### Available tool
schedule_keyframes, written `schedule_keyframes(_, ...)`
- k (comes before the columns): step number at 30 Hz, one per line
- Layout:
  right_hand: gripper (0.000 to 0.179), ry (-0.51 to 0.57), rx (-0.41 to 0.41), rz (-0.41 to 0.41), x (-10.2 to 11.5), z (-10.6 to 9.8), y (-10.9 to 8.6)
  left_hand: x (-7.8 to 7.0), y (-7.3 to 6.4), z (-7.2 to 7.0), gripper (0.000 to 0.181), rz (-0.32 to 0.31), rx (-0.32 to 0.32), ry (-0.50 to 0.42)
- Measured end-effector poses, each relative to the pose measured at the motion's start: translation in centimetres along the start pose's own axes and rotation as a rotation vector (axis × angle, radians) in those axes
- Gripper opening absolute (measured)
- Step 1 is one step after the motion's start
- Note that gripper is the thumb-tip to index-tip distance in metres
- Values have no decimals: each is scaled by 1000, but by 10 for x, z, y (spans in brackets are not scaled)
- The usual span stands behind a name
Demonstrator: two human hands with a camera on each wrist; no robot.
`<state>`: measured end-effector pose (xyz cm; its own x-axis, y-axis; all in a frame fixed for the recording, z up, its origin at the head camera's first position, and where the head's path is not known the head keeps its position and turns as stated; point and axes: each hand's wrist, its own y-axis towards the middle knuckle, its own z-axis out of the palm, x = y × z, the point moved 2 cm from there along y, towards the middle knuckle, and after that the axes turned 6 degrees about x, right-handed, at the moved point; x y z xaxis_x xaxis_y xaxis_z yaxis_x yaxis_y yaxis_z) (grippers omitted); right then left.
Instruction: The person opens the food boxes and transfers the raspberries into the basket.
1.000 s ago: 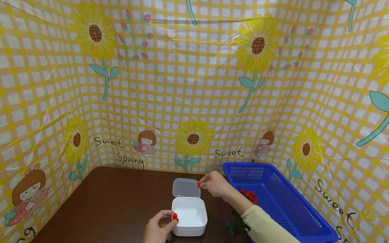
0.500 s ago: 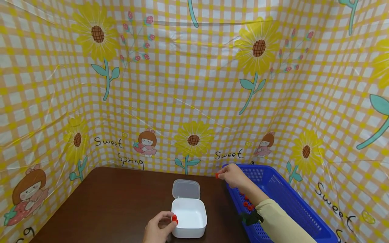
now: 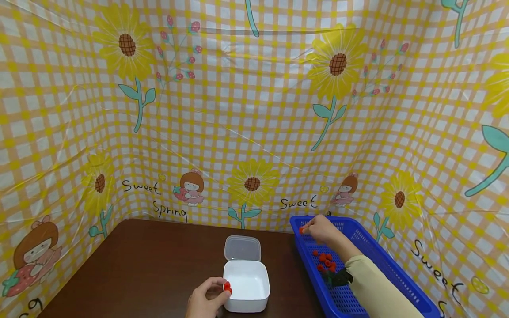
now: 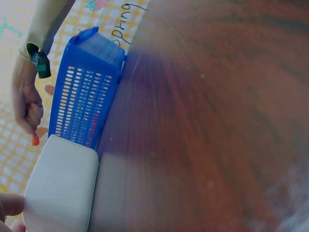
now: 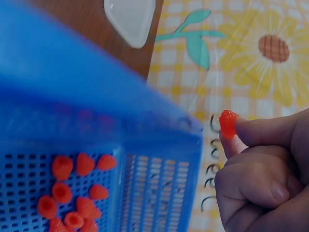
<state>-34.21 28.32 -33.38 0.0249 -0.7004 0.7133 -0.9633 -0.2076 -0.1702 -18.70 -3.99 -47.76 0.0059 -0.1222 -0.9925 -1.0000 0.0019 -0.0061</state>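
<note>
My left hand (image 3: pixel 204 298) is at the left edge of a white square box (image 3: pixel 248 300). Its thumb and forefinger pinch small red raspberries (image 3: pixel 227 287) beside the rim; how many cannot be told. In the left wrist view those fingers touch the box's side, and the berries are hidden. My right hand (image 3: pixel 323 229) is raised over the far left corner of a blue basket (image 3: pixel 314 287). Between its thumb and forefinger it pinches one raspberry (image 5: pixel 228 123), with the other fingers curled in. Several more raspberries (image 5: pixel 62 166) lie on the basket floor.
Behind the box lies its translucent lid (image 3: pixel 242 248). A dark wrist strap (image 3: pixel 341 278) sits on the right wrist, above the basket. The brown table (image 3: pixel 159 265) ends at a checked cloth wall (image 3: pixel 214 145) with printed sunflowers.
From beside the lid, my right hand has moved right to above the basket's far corner, still pinching its raspberry. My left hand keeps its place at the box.
</note>
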Motion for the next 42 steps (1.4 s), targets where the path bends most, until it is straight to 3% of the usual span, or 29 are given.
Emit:
schedule_keyframes(7,22,1,36,26,-21,-7,7,1,-1,-1,31,4,-5,-1)
schedule_keyframes(15,22,-85,49,97,-55,-12,17,3,0,1,30,9,-3,19)
schedule_keyframes(21,9,-130,54,135,-70,-11,20,2,1,0,29,24,-6,20)
schedule_keyframes(32,17,-133,62,189,-90,-5,24,-1,-2,0,31,29,-2,-1)
schedule_keyframes(37,34,-112,57,199,-91,-4,23,1,-1,0,31,32,-2,-1)
schedule_keyframes(42,32,-107,50,220,-88,-5,21,0,-1,0,31,24,-1,8)
